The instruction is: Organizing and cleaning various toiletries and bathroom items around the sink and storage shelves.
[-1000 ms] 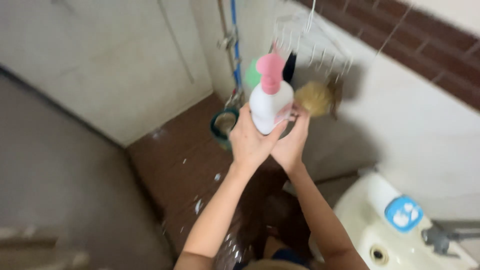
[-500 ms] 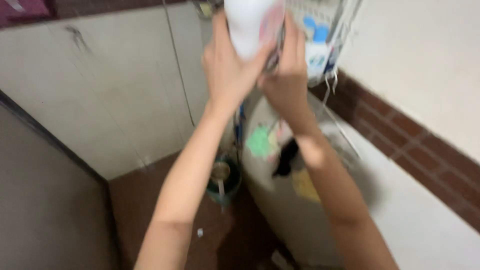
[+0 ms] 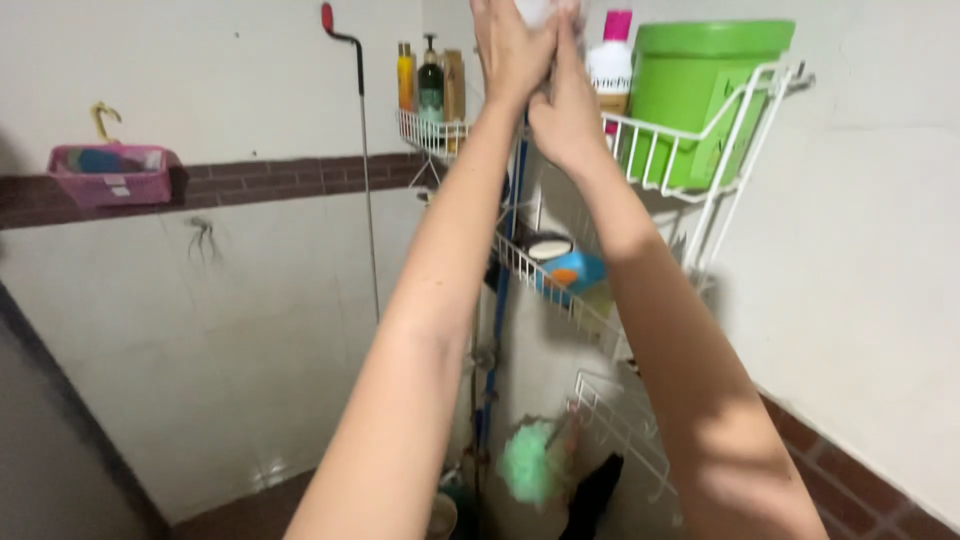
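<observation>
While both arms reach high toward the top of the frame, the far left wall carries a brick-red ledge (image 3: 250, 185) with a pink basket (image 3: 108, 173) on it. Right of that, a thin pole with a red tip (image 3: 360, 120) runs up the white wall. Next comes a white wire rack (image 3: 745, 125), its left corner holding a yellow bottle (image 3: 405, 77), a dark pump bottle (image 3: 431, 82) and a tan bottle (image 3: 453, 85) side by side.

At the top centre, the left hand (image 3: 510, 45) and the right hand (image 3: 565, 100) are pressed together around a white bottle (image 3: 538, 10), of which only a small pale part shows between the fingers at the top edge. Both hands are clasped on it, above the top shelf of the rack. Just right of the hands stands a white bottle with a pink cap (image 3: 610, 60), and beside it a large green tub (image 3: 705, 100) fills the right end of the shelf.

On the shelf below lies a blue and orange item (image 3: 575, 272). Low down, near the floor, a green mesh sponge (image 3: 530, 462) hangs beside the blue pipe (image 3: 500, 320).
</observation>
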